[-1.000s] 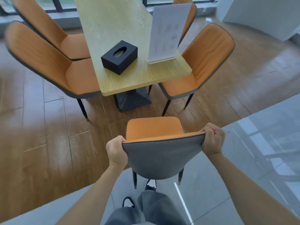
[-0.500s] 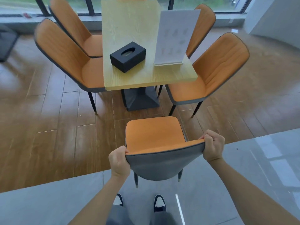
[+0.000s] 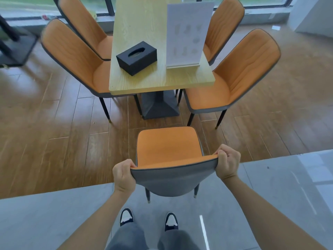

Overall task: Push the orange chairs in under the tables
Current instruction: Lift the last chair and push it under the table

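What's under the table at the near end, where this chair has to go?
Under the table a dark pedestal base stands on the wood floor. The side chairs' seats tuck under its edges. Both hands grip the near chair. The tabletop hides the rest.

No readable text; upright card on table shows only blurred marks.

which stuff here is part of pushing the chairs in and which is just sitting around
Part of the job:
held chair, gripped at the backrest by the left hand and right hand
table
four side chairs, e.g.

Just sitting there:
black tissue box
standing menu card
dark stand base at far left
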